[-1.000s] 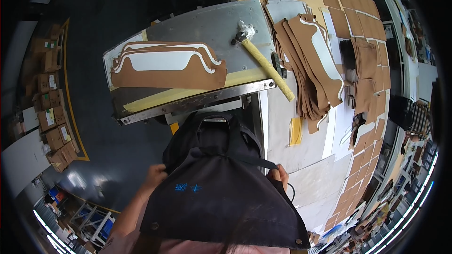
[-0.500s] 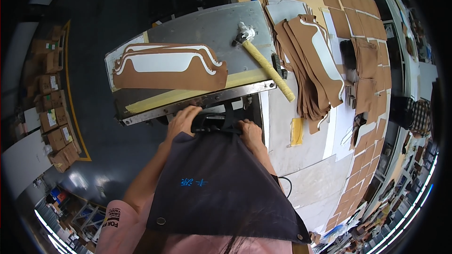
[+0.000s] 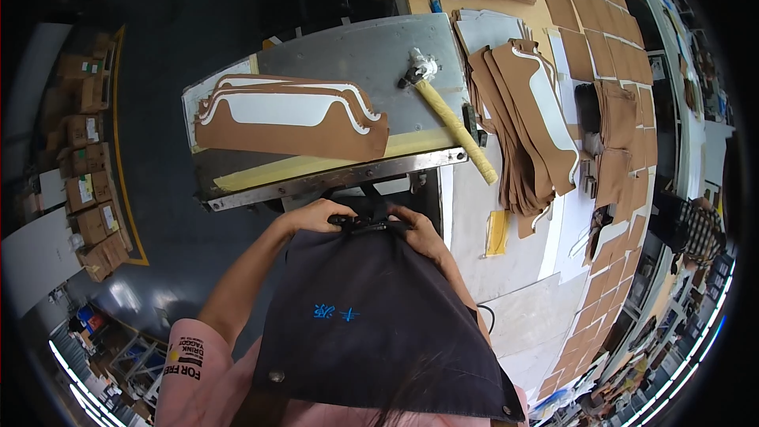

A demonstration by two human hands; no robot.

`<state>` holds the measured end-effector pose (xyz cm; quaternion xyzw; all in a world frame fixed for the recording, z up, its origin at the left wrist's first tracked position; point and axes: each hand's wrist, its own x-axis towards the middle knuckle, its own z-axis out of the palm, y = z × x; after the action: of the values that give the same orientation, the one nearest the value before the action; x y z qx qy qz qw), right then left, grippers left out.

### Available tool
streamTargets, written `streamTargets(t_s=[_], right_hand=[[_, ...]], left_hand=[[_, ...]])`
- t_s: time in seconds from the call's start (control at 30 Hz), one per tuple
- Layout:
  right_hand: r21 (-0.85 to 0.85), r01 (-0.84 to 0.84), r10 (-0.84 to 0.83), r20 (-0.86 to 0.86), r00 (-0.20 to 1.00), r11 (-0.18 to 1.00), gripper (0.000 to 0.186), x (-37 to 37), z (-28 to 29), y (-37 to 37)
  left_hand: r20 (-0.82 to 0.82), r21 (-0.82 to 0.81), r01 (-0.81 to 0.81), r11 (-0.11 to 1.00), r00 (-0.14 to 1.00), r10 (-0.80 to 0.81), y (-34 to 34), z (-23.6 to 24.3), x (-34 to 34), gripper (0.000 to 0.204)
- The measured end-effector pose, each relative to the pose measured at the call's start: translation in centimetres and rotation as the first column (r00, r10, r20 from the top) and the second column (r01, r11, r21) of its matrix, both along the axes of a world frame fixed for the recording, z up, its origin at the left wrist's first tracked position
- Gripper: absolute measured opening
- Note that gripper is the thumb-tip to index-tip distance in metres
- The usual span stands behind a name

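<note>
Both of my hands are at waist height, on the upper part of the dark apron I wear. My left hand has its fingers closed on a black strap there; how they grip it is partly hidden. Opposite it, my right hand is closed on the strap's other side, fingertips tucked against the cloth. Just beyond them is the metal edge of a grey workbench. On the bench lie stacked brown leather-like pieces with white panels, and a hammer with a yellow-wrapped handle.
On the right, a long table holds a fanned stack of brown pieces, a yellow pad and rows of brown sheets. Cardboard boxes stand along the left floor line. Another person is at the far right.
My left hand has turned inward and come down onto the strap, nearer my right hand. The black gap at the apron's top has closed up. The view has shifted slightly.
</note>
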<state>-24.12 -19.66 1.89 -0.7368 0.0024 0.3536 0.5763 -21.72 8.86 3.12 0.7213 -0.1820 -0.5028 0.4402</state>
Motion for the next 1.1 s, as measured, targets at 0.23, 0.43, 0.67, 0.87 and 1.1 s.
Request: streamTargets(t_s=[0.23,0.43,0.67,0.87,1.1], right_hand=[[-0.456,-0.087,0.137,0.079,0.987,0.886,0.034,-1.1,-1.3,-2.9],[-0.618,-0.096,-0.081,-0.252,0.964,0.781,0.032,-6.1,1.9,-8.2],[-0.133,0.199,-0.223,-0.201,0.954,0.971,0.031,-4.3,-1.5,-5.6],[-0.162,0.245,-0.293,-0.539,0.79,0.956,0.024,-2.0,0.2,-4.3],[0.194,0.048,0.037,-0.413,0.91,0.98,0.057,-2.1,-6.4,-4.0]], left_hand=[[0.058,-0.037,-0.085,0.996,0.995,0.087,-4.5,0.7,-0.2,0.053],[0.063,0.132,0.115,0.985,0.99,-0.124,-3.9,0.9,0.0,0.062],[0.025,0.128,0.135,0.983,0.99,-0.139,-2.6,0.7,0.5,0.062],[0.072,0.095,0.122,0.988,0.989,-0.129,-2.1,0.6,1.0,0.06],[0.116,0.081,0.018,0.997,0.993,-0.028,-5.0,0.1,2.0,0.039]])
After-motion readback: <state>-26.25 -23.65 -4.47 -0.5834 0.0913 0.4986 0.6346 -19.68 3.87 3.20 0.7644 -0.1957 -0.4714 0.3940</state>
